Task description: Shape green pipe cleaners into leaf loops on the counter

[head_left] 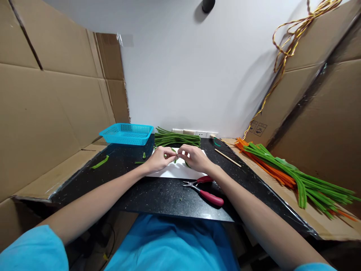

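White wall [183, 75] at the back, cardboard [50, 101] on both sides. Black table [158, 199] in front of the person. On the person's right, green strips [284, 167] lie over orange strips [275, 174] on cardboard. Twisted wire [291, 43] hangs down above them. Blue basket [126, 140] at back left. White paper [169, 173] sits mid-table under the hands; dark green bundle [180, 139] just behind it.

Left hand [158, 161] and right hand [195, 157] meet over the paper, thumbs and fingers pinched closed, tips together on a small green piece [175, 160], mostly hidden from me. Red-handled pliers [210, 196] lie at the paper's near edge, by the right forearm, jaws parted. Pale stick [228, 157] right of the paper. Green scrap [100, 162] far left on the table; smaller bit [144, 155] near the left hand.
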Demonstrator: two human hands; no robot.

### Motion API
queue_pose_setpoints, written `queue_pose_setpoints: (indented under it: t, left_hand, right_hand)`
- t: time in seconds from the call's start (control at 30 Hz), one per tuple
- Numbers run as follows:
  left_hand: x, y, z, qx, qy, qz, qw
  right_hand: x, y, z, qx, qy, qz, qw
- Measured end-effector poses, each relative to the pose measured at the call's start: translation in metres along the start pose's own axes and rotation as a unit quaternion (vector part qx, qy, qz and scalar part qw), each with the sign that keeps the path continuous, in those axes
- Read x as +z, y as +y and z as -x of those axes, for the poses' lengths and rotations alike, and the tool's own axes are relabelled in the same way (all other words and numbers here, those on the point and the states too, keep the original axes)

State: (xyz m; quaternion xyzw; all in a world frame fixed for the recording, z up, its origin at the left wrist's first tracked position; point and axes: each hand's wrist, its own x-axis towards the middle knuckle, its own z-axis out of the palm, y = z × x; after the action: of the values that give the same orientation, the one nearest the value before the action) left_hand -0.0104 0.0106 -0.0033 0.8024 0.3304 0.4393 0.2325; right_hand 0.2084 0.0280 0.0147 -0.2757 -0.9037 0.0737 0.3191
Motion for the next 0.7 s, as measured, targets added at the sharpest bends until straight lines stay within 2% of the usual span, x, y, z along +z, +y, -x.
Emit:
queue_pose_setpoints:
  t: [0.13, 0.23, 0.3, 0.4, 0.47, 0.57, 0.63, 0.7]
  left_hand:
    - [0.0017, 0.0029, 0.0003, 0.032, 0.024, -0.046, 0.998]
    - [-0.0006, 0.0035, 0.0017, 0.082, 0.027, -0.111, 0.990]
    - [-0.0027, 0.0032, 0.0032, 0.117, 0.016, -0.156, 0.981]
    - [-0.0034, 0.0033, 0.0047, 0.135, 0.003, -0.190, 0.972]
    - [-0.0024, 0.0035, 0.0042, 0.115, 0.029, -0.170, 0.978]
    - [-0.0010, 0.0027, 0.0017, 0.035, 0.069, -0.073, 0.994]
    - [-0.0009, 0.0010, 0.0001, -0.035, 0.054, 0.021, 0.998]
    - [-0.0007, -0.0009, -0.0003, -0.096, 0.025, 0.109, 0.989]
  right_hand:
    - [0.0027, -0.0013, -0.0044, 0.040, 0.019, -0.080, 0.996]
    - [0.0046, -0.0058, -0.0077, 0.087, 0.024, -0.136, 0.987]
    - [0.0053, -0.0084, -0.0088, 0.150, 0.008, -0.213, 0.965]
    - [0.0040, -0.0094, -0.0084, 0.228, -0.026, -0.334, 0.914]
    - [0.0018, -0.0084, -0.0073, 0.215, -0.028, -0.352, 0.910]
    - [-0.0002, -0.0061, -0.0061, 0.154, 0.007, -0.294, 0.943]
    - [0.0005, -0.0051, -0.0057, 0.126, 0.046, -0.237, 0.962]
    - [0.0026, -0.0046, -0.0055, 0.105, 0.072, -0.190, 0.973]
